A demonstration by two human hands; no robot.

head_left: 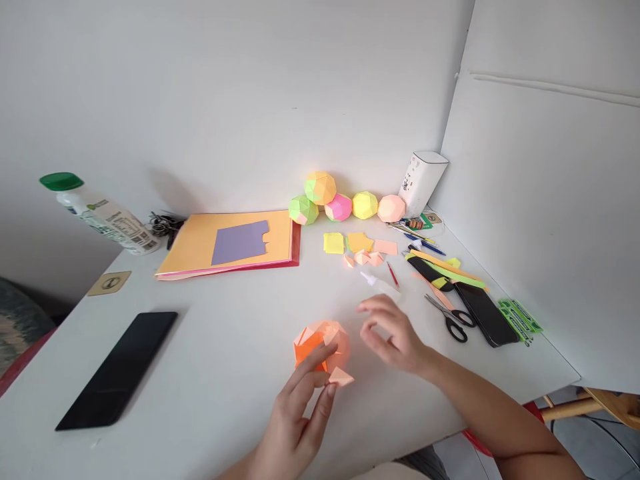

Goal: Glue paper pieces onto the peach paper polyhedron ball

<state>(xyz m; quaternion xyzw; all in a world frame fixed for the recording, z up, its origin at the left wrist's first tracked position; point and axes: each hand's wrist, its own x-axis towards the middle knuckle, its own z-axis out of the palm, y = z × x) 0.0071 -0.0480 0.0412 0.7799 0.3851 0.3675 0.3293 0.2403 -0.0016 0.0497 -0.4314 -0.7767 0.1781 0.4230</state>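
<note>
My left hand [303, 407] pinches a small folded peach paper piece [342, 378] between thumb and fingers at the front of the table. Just behind it sits a partly built peach paper ball [337, 337], its open side showing an orange inside. A finger of my left hand overlaps the ball; whether it touches I cannot tell. My right hand [395, 337] hovers to the right of the ball, fingers curled and thumb apart from them, with nothing visible in it. Behind lie several folded peach pieces [363, 257] and a white glue tube [375, 280].
Finished paper balls [365, 205] line the wall beside a white box [423, 180]. Scissors [453, 319] and a black phone-like slab [487, 312] lie right. At left are a dark tablet [120, 370], a paper stack [193, 243] and a green-capped bottle [107, 217].
</note>
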